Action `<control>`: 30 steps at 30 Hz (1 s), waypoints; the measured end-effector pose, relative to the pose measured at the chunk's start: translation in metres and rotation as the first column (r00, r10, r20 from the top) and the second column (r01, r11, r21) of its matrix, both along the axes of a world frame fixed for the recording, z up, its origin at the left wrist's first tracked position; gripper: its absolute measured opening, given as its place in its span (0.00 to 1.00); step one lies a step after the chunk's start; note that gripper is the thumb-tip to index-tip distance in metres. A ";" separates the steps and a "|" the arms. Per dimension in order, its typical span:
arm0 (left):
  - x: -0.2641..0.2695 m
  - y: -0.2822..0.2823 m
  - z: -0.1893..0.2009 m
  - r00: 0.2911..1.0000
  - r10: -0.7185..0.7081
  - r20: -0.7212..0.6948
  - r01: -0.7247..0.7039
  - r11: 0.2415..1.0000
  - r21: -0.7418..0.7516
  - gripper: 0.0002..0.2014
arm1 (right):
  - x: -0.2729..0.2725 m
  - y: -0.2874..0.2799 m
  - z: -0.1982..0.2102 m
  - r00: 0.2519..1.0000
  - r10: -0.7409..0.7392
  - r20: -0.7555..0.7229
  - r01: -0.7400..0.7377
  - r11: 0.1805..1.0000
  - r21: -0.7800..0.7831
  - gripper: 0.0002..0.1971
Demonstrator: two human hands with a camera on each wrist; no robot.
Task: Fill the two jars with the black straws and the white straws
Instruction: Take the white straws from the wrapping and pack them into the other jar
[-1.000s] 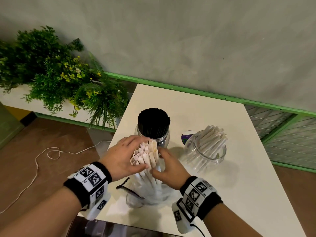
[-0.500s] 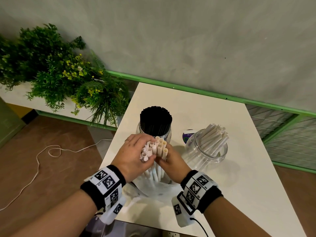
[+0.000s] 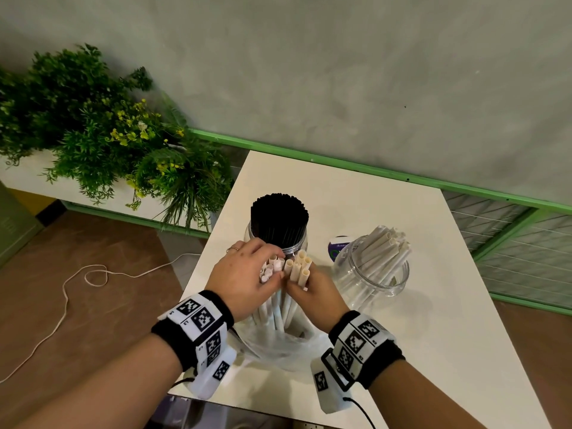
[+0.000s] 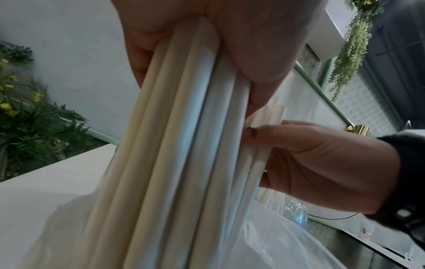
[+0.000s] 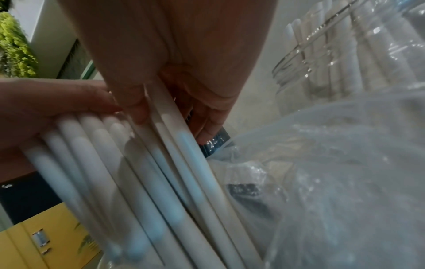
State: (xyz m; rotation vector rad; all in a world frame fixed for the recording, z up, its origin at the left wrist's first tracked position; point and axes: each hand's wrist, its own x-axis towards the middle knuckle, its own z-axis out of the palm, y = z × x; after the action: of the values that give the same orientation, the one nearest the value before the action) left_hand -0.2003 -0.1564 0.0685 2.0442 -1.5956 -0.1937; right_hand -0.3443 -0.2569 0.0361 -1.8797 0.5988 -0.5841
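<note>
Head view: left hand (image 3: pixel 244 274) and right hand (image 3: pixel 312 292) each gripped part of the white straws (image 3: pixel 298 269) standing in a plastic bag (image 3: pixel 278 348), just before the black-straw jar (image 3: pixel 278 224); the white-straw jar (image 3: pixel 371 270) stood right of it on the counter (image 3: pixel 433 305).
Left wrist: fingers (image 4: pixel 264 54) curled round straws.
Right wrist: thumb (image 5: pixel 135 102) pinched several straws.

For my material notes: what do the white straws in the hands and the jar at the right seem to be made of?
White straws: probably paper, matte off-white, with thick-walled open ends. Jar: clear and glossy, with the straws visible through its wall; glass or hard plastic, I cannot tell which.
</note>
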 end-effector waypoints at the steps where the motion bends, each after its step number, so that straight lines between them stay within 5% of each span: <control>1: 0.000 0.000 -0.001 1.000 -0.005 -0.007 0.005 1.000 -0.001 0.21 | -0.001 0.001 0.000 1.000 -0.012 0.018 0.012 1.000 -0.003 0.09; 16: 0.005 0.003 -0.004 1.000 0.027 0.006 -0.027 1.000 -0.010 0.21 | 0.005 0.005 0.010 0.994 -0.075 0.084 0.077 0.997 -0.023 0.11; 26: 0.004 0.005 -0.003 0.998 0.029 0.060 -0.029 1.000 0.002 0.16 | -0.009 0.012 0.023 0.923 -0.269 0.274 0.313 0.941 -0.132 0.30; 30: -0.002 0.002 -0.002 0.997 0.016 0.070 -0.016 1.000 -0.003 0.17 | -0.010 0.005 0.025 0.942 -0.194 0.275 0.289 0.886 -0.364 0.26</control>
State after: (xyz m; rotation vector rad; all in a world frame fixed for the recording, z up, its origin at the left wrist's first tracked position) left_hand -0.2023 -0.1542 0.0669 2.0825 -1.6195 -0.1158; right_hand -0.3544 -0.2522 0.0606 -2.0866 0.5971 -1.1489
